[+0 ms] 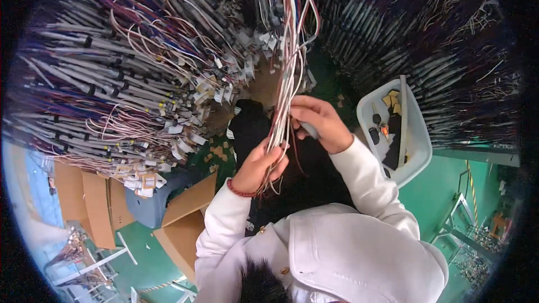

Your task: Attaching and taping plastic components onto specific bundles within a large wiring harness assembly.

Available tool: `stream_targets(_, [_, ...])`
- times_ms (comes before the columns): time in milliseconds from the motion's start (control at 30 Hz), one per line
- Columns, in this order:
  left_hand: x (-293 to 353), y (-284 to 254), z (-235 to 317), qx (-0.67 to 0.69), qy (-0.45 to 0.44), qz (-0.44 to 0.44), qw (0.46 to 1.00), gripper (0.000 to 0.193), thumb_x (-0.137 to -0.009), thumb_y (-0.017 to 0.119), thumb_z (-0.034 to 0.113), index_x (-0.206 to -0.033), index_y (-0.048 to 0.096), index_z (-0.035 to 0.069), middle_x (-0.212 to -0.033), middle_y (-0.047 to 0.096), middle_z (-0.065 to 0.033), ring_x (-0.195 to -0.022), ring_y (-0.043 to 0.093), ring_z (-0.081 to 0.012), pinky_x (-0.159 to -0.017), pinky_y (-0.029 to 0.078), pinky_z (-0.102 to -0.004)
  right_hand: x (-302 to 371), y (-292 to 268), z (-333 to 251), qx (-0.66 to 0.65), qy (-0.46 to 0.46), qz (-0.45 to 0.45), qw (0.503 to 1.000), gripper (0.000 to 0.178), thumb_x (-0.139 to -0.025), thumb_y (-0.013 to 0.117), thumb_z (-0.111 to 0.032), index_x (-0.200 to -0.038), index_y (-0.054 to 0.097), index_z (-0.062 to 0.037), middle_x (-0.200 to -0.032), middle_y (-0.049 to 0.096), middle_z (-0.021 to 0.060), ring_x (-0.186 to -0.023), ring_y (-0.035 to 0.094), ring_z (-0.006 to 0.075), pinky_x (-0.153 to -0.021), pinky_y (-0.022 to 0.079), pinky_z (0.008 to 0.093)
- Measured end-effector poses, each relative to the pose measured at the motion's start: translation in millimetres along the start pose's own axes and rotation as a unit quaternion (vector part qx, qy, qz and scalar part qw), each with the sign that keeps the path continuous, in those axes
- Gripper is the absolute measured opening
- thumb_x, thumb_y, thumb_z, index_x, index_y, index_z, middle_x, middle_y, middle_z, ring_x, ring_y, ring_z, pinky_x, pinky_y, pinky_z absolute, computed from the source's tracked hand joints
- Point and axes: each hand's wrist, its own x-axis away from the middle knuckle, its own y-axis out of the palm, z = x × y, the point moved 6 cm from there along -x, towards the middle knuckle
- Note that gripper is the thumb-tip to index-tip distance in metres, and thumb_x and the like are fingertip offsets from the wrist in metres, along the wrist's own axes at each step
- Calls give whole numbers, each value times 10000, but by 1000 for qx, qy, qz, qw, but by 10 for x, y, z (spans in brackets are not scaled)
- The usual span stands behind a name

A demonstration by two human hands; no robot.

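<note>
Wires (290, 62) running to 12 o'clock appear light, limp, best gathered low, where the left hand (258, 167) pinches them; how the right hand (323, 122) grips is unclear.

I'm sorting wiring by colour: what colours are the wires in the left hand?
Mostly white, with some reddish-brown; the wires show best in the head view.
</note>
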Motion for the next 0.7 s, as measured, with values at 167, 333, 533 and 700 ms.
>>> stream_targets(167, [-317,-213,-40,-152,112,52,981,191,-949,447,180,-1050,501,27,-844,596,-54,-687,563,-113,-650,458,-230,-88,-23,50,61,-90,70,992,183,-865,570,-122,-997,619,-5,-818,616,4,-666,534,71,-541,419,214])
stream_targets(333, [-392,-376,-222,-247,107,102,958,175,-955,415,145,-1036,526,38,-791,598,-13,-577,470,-64,-538,385,-201,-135,-190,24,59,-93,134,985,253,-851,594,-135,-1072,620,-15,-855,629,0,-636,508,53,-532,400,206])
stream_targets(533, [-449,-435,-598,-219,150,167,950,151,-957,414,150,-971,524,49,-790,573,-29,-637,463,-83,-575,373,-234,-203,-99,-78,90,-124,110,982,229,-845,598,-120,-1046,628,-15,-893,640,11,-743,544,62,-621,434,210])
stream_targets(700, [-788,-673,-751,-341,180,302,872,119,-906,475,110,-961,536,23,-847,569,-191,-826,559,-362,-720,427,-394,-193,-138,-102,200,-222,148,943,197,-831,608,-93,-979,623,37,-901,649,46,-846,581,112,-768,451,250])
